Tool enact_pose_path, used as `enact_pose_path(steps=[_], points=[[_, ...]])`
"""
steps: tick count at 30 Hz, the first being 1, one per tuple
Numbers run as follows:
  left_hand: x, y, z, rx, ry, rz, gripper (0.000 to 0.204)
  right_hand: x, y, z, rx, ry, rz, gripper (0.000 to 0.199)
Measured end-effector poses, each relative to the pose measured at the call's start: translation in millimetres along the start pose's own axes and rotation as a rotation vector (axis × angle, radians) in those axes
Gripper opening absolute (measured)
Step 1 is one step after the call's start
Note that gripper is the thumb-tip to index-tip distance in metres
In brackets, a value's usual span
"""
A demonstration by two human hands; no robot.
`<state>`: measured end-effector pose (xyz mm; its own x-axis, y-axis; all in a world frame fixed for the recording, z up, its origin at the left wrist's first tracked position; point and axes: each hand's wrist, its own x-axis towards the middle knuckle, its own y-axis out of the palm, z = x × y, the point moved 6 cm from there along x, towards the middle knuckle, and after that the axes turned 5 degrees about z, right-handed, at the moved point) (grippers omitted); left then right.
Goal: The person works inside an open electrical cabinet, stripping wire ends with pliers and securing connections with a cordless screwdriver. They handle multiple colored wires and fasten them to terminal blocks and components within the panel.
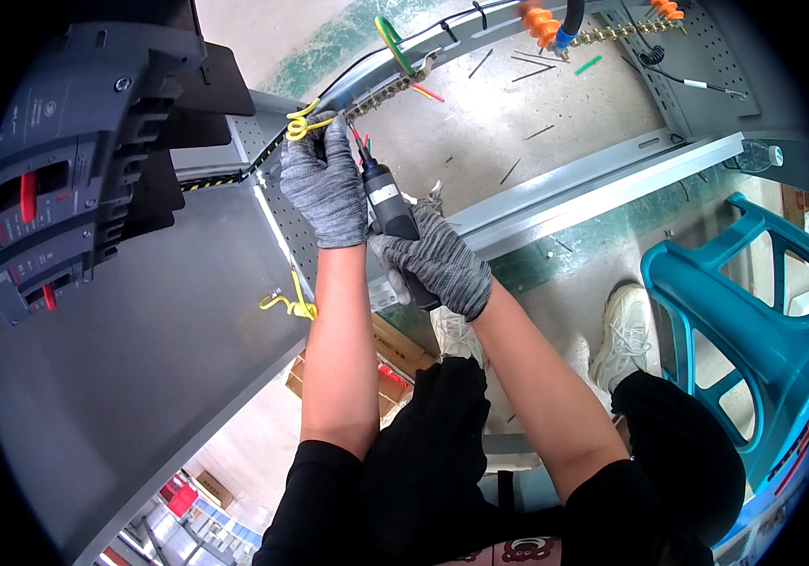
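One coiled yellow insulated wire point(299, 128) lies at the near-left end of a brass-coloured, screw-studded terminal bar point(383, 96). The left hand in a grey knit glove point(325, 189) appears to pinch the wire's straight tail between thumb and fingers. The right hand in a matching glove point(444, 262) is wrapped round a black cylindrical powered screwdriver with a white label point(387, 200), its bit pointing at that same end. I cannot tell from here whether the bit is seated. I judge the step to be fastening the wire; I would keep its end pinned flat, bring the driver square to the screw, and hold the fingertips off the bit. Further along, a green-and-yellow striped wire loop point(389, 42) rises beside the bar; I would keep it clear.
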<state>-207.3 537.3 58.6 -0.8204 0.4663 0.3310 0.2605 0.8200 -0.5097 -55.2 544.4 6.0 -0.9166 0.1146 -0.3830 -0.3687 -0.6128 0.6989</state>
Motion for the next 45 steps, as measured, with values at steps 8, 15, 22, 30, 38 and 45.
enact_pose_path(steps=[8,15,22,30,38,45], points=[[0,0,-6,-0.036,0.062,0.033,0.014,-10,-4,16,-0.625,-0.094,-0.387,0.051],[-5,-4,3,-0.126,-0.090,-0.042,0.013,-16,0,17,-0.796,0.070,-0.464,0.054],[2,0,-10,0.172,0.109,-0.035,0.013,-11,-1,15,-0.780,-0.049,-0.445,0.055],[-1,-2,-11,0.167,0.048,-0.006,0.015,-7,-2,15,-0.855,-0.005,-0.371,0.058],[-2,0,-14,0.210,0.107,-0.035,0.011,-5,0,23,-0.996,0.104,-0.363,0.061],[-2,-5,-18,0.256,0.133,-0.044,0.012,-3,3,24,-1.054,0.050,-0.379,0.061]])
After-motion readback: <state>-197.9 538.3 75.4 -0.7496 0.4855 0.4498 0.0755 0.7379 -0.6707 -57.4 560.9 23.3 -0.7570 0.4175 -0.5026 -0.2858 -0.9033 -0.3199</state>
